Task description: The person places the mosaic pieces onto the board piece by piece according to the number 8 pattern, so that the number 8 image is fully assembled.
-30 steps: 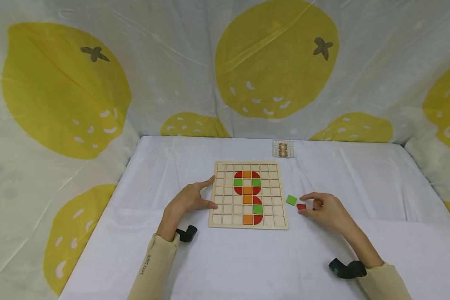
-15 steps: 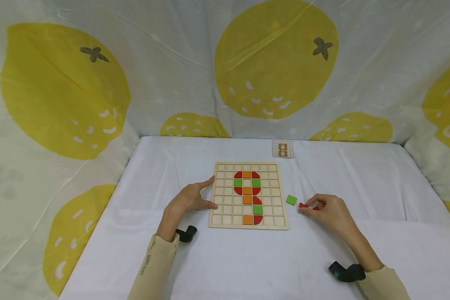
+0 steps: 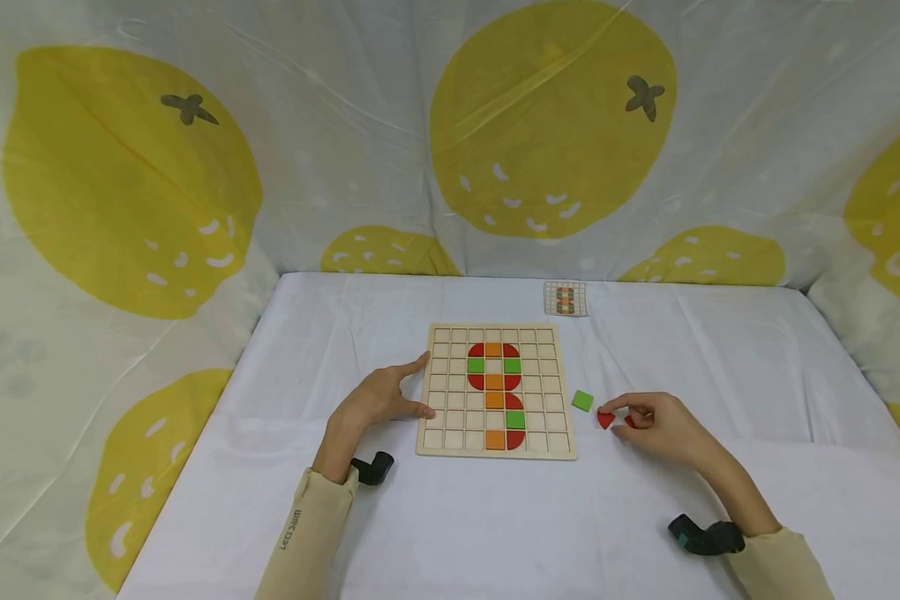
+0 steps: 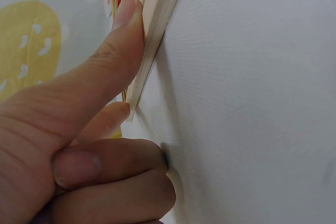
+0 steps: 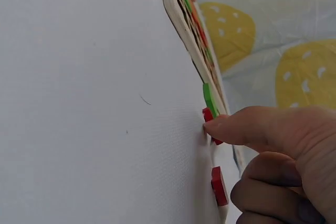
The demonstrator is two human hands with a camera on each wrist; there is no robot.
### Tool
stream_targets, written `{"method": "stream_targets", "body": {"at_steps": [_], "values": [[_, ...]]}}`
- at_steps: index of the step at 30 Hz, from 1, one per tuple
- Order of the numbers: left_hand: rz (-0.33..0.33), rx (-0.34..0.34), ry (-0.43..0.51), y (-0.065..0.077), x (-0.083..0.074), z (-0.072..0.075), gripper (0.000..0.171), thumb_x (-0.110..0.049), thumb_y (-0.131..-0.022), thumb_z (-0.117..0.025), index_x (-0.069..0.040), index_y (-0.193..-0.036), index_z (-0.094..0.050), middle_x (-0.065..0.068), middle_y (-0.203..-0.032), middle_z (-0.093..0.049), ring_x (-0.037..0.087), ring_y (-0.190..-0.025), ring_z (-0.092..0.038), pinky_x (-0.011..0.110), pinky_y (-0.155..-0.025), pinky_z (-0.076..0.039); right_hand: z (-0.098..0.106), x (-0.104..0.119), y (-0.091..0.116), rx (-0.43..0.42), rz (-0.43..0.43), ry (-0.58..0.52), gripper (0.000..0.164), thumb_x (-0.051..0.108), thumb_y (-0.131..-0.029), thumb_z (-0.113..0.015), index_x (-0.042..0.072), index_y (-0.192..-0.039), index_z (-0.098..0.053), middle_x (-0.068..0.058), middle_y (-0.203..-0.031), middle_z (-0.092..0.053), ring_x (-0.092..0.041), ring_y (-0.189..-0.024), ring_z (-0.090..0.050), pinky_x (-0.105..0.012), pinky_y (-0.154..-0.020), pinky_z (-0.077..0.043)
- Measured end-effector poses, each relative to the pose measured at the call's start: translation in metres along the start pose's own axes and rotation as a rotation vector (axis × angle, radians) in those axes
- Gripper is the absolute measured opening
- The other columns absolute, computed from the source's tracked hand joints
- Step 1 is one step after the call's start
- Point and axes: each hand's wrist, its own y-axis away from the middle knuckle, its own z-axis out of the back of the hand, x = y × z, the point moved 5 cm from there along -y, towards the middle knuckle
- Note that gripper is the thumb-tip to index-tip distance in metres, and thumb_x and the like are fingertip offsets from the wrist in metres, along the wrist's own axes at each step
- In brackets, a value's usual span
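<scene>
A square wooden grid board (image 3: 450, 421) lies on the white table in the head view, bearing red, orange and green tiles. My left hand (image 3: 378, 396) rests at its left edge: thumb (image 4: 126, 19) on the rim, index finger farther up, the other fingers folded. To the board's right, my right hand (image 3: 663, 423) pinches a red rounded tile (image 3: 606, 419) between thumb and index finger, low at the tabletop. A second red tile (image 5: 219, 186) lies under that hand, partly hidden in the head view. Just left of the pinched tile is a green square tile (image 3: 582, 401).
A small card (image 3: 566, 298) with a printed grid and coloured figure lies behind the board's right corner. White cloth (image 3: 495, 525) covers the table. A lemon-print curtain (image 3: 345, 142) closes off the back and sides.
The red tile at my right fingertips has turned, and its point now faces toward me. My right hand has shifted slightly right, uncovering more of it. My left hand stays on the board.
</scene>
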Motion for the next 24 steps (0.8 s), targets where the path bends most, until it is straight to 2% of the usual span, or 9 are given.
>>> {"method": "stream_targets", "body": {"at_steps": [5, 12, 18, 24], "values": [[0.004, 0.006, 0.006, 0.0006, 0.0004, -0.0009, 0.103, -0.040, -0.080, -0.089, -0.029, -0.163, -0.030, 0.020, -0.163, -0.041, 0.041, -0.152, -0.039, 0.058, -0.118, -0.040, 0.0020, -0.0004, 0.0012, -0.002, -0.003, 0.011, 0.019, 0.008, -0.085, -0.083, 0.014, -0.103, -0.079, 0.009, -0.060, -0.030, -0.002, -0.058, -0.033, -0.022, -0.056, -0.032], [0.005, 0.004, 0.003, 0.0011, 0.0003, -0.0008, 0.103, -0.040, -0.080, -0.089, -0.029, -0.163, -0.030, 0.020, -0.163, -0.041, 0.040, -0.152, -0.039, 0.058, -0.118, -0.040, 0.0042, 0.0002, -0.0035, -0.003, 0.014, 0.025, 0.027, 0.009, -0.085, -0.083, 0.015, -0.111, -0.079, 0.009, -0.061, -0.031, -0.002, -0.057, -0.031, -0.021, -0.054, -0.028], [-0.005, 0.002, 0.008, 0.0008, 0.0013, -0.0020, 0.103, -0.039, -0.080, -0.089, -0.028, -0.164, -0.030, 0.019, -0.163, -0.041, 0.038, -0.152, -0.039, 0.057, -0.118, -0.041, 0.0041, 0.0004, -0.0062, 0.005, 0.018, 0.039, 0.020, 0.010, -0.083, -0.085, 0.015, -0.102, -0.080, 0.009, -0.060, -0.031, -0.002, -0.057, -0.031, -0.021, -0.054, -0.029], [-0.005, 0.002, 0.015, 0.0001, -0.0001, -0.0014, 0.102, -0.039, -0.080, -0.089, -0.027, -0.164, -0.030, 0.018, -0.163, -0.041, 0.038, -0.152, -0.038, 0.057, -0.119, -0.040, 0.0019, -0.0018, -0.0085, 0.021, 0.033, 0.020, 0.026, 0.012, -0.082, -0.087, 0.017, -0.107, -0.079, 0.009, -0.061, -0.030, -0.002, -0.058, -0.030, -0.021, -0.054, -0.028]]}}
